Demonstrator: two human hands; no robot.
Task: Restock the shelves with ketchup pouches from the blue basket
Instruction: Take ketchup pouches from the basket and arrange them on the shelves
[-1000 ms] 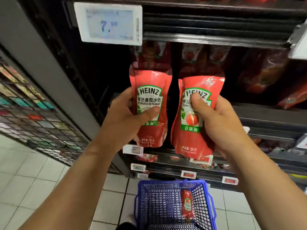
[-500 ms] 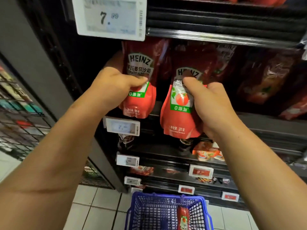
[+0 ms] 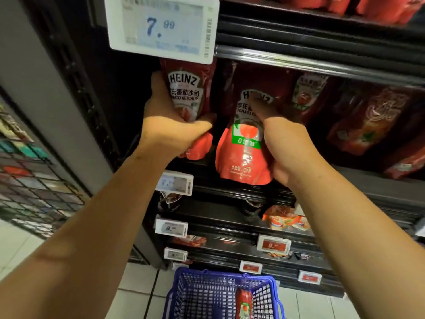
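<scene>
While on shelf (image 3: 230, 192): two gripped pouches (image 3: 243, 153).

My two hands fill the shelf opening, each gripping a ketchup pouch: the left hand (image 3: 170, 127) at 11 o'clock, the right hand (image 3: 287, 143) at 1 o'clock. A price tag (image 3: 163, 26) overhangs the opening at 12 o'clock, and hanging pouches (image 3: 372, 120) crowd it at 2 o'clock. At 6 o'clock the blue basket (image 3: 184, 293) stands open-topped.
</scene>
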